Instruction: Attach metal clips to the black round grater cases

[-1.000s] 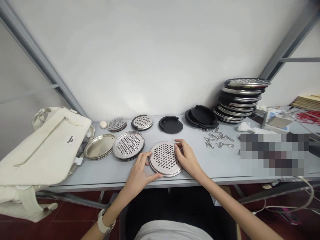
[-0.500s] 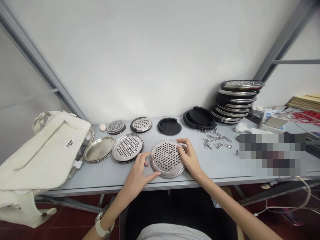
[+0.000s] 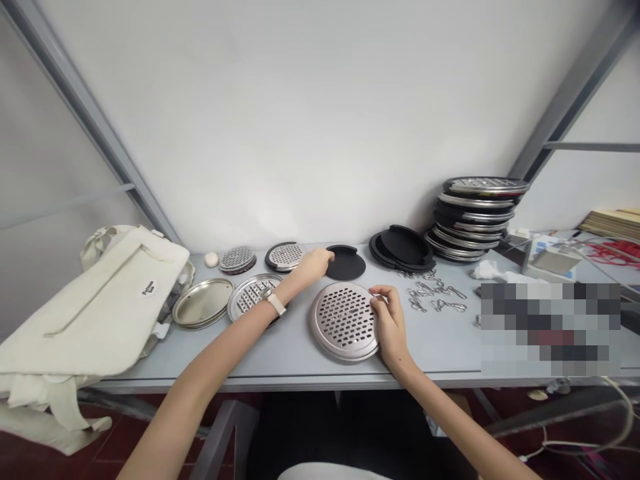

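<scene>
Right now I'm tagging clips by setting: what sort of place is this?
Probably a small assembly workbench: a stack of metal grater discs, loose black lids and metal clips lie on a grey table.

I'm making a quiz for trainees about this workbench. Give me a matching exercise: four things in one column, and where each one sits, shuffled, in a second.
Things
1. cloth bag
2. black disc
3. perforated metal disc
4. stack of discs

Places
A. under the left hand reaching toward the wall
B. far right, piled high by the wall
C. left end of the table, hanging over its edge
D. near the front edge, with the right hand on its rim

Pairs: 1-C, 2-A, 3-D, 4-B
</scene>
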Available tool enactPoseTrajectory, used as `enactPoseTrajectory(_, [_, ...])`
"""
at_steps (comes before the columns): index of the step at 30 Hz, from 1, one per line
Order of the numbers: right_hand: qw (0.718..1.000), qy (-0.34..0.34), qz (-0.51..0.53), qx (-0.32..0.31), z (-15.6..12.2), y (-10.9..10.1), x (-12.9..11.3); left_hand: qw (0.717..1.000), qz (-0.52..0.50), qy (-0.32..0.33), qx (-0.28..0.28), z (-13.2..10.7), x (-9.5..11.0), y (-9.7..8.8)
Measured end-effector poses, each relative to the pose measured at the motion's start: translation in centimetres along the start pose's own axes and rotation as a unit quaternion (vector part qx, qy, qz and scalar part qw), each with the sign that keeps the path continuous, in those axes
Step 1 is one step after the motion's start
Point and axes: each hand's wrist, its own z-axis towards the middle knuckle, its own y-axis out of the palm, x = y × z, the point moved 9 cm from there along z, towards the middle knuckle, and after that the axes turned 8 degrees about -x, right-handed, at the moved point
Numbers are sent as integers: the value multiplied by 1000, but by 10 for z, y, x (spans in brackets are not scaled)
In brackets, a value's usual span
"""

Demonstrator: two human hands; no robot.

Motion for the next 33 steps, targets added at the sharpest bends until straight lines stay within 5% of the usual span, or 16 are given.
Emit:
enactPoseTrajectory(3, [999, 25, 33, 26, 0, -5, 7, 999, 22, 8, -35, 15, -8, 22])
enactPoseTrajectory(7, [994, 29, 65, 81, 0, -15, 13, 997, 47, 28, -59, 0, -4, 34])
enactPoseTrajectory(18, [989, 52, 64, 127, 5, -28, 29, 989, 112, 72, -69, -141, 37, 33])
enactPoseTrajectory(23, [990, 55, 52, 123, 4, -26, 27, 998, 24, 52, 6, -183, 62, 35])
enactPoseTrajectory(28, [994, 34, 1, 106, 1, -22, 16, 985, -97, -81, 119, -192, 38, 44])
enactPoseTrajectory(33, [996, 36, -41, 64, -1, -14, 14, 979, -108, -82, 155, -183, 24, 60])
